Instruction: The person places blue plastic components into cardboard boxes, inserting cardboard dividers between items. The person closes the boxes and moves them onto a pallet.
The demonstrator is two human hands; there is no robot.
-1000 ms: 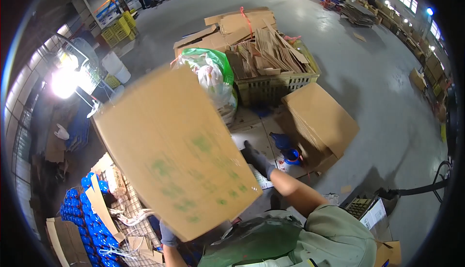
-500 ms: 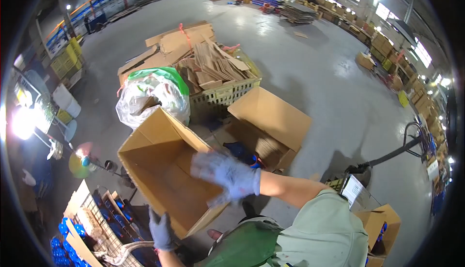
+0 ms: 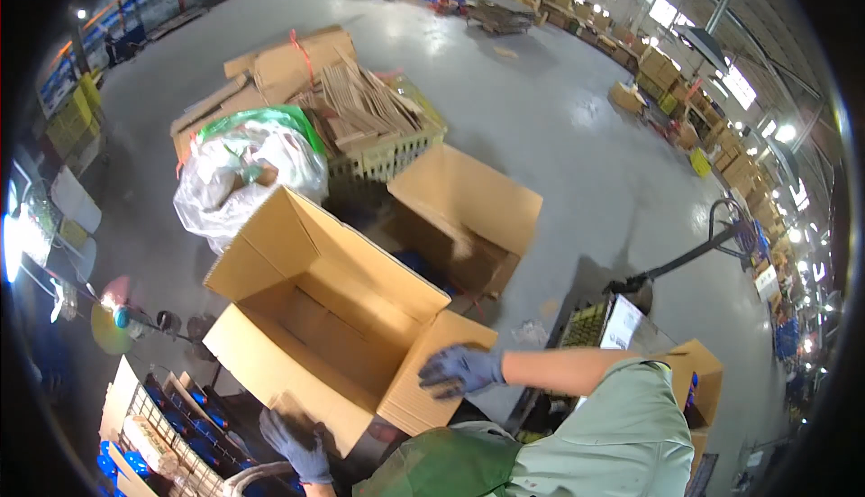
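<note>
A brown cardboard box (image 3: 338, 335) stands in front of me with its top flaps folded outward, and its inside looks bare. My right hand (image 3: 461, 372), in a blue-grey work glove, lies on the box's right flap with its fingers stretched out. Against the near flap at lower left rests my left hand (image 3: 297, 443), gloved alike; its fingers are apart and a little blurred. Just beyond is a second open carton (image 3: 473, 200), with a dark blue thing partly hidden inside.
A clear plastic bag (image 3: 252, 177) and a yellow crate (image 3: 396, 156) full of cardboard strips lie beyond the boxes. At lower left a wire basket (image 3: 176, 443) holds blue items. A pallet jack handle (image 3: 689, 254) juts up at right, near another carton (image 3: 707, 371).
The box's flaps have swung outward. My right hand has moved from over the opening onto the right flap. The view has shifted, so the surroundings sit further left.
</note>
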